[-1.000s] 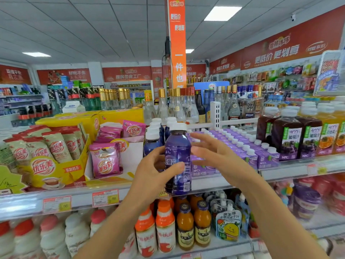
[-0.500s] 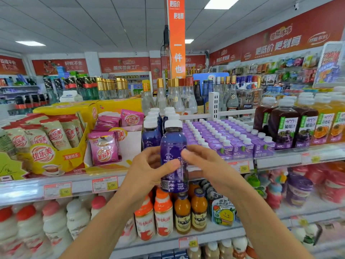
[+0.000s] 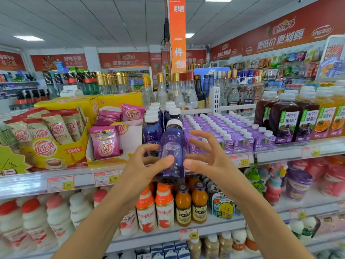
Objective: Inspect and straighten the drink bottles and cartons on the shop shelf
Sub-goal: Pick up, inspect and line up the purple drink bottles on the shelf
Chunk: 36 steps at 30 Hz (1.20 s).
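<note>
A purple drink bottle (image 3: 172, 144) with a white cap hangs in front of the top shelf's edge (image 3: 280, 154), tilted slightly away from me. My left hand (image 3: 141, 171) grips its lower left side, thumb across the front. To the bottle's right, my right hand (image 3: 211, 157) has its fingers spread, and only the thumb tip touches the bottle. Behind stand matching purple bottles (image 3: 152, 131) in a row. To their right are several purple cartons (image 3: 233, 133) with white caps, then dark grape juice bottles (image 3: 283, 118).
A yellow box of milk tea packets (image 3: 50, 139) and pink packets (image 3: 105, 143) fill the shelf's left side. Liquor bottles (image 3: 179, 90) stand behind. On the shelf below are orange juice bottles (image 3: 183, 204) and white bottles with red caps (image 3: 35, 219).
My right hand closed onto the bottle, then its fingers lifted off and spread. The bottle has sunk below the shelf edge and tipped a little. My left hand has kept its grip.
</note>
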{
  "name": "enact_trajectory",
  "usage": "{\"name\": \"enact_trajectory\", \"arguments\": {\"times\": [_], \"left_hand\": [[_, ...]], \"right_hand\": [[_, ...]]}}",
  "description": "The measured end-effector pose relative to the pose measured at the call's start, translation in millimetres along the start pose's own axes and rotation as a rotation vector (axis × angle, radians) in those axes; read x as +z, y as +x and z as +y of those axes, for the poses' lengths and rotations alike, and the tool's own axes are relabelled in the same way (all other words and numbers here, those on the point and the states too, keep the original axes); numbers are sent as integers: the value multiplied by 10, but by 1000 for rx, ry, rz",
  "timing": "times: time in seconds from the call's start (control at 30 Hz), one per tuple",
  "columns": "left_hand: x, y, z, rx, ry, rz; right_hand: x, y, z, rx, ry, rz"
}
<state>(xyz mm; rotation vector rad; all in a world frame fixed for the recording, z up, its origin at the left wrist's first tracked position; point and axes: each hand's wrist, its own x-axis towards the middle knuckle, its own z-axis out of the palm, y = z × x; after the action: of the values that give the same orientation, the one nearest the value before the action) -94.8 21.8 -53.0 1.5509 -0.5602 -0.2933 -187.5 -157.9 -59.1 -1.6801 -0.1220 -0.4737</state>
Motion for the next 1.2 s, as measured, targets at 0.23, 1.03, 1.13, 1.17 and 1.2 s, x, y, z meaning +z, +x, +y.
{"name": "enact_trajectory", "arguments": {"times": [0.23,1.03,1.13,1.17,1.2], "left_hand": [[-39,-72,92,55,2,-91],[104,-113,120,58,-316,-49],[122,-98,32,23,-298,-152],[118,-87,9,26,-272,-173],[103,-76,-5,37,-235,-185]], "right_hand": [[143,-161,88,-200,-80,88],[98,-111,-63,-198,77,169],[61,21,-79,-59,25,63],[56,50,-77,-47,22,52],[46,75,-65,-47,24,53]]}}
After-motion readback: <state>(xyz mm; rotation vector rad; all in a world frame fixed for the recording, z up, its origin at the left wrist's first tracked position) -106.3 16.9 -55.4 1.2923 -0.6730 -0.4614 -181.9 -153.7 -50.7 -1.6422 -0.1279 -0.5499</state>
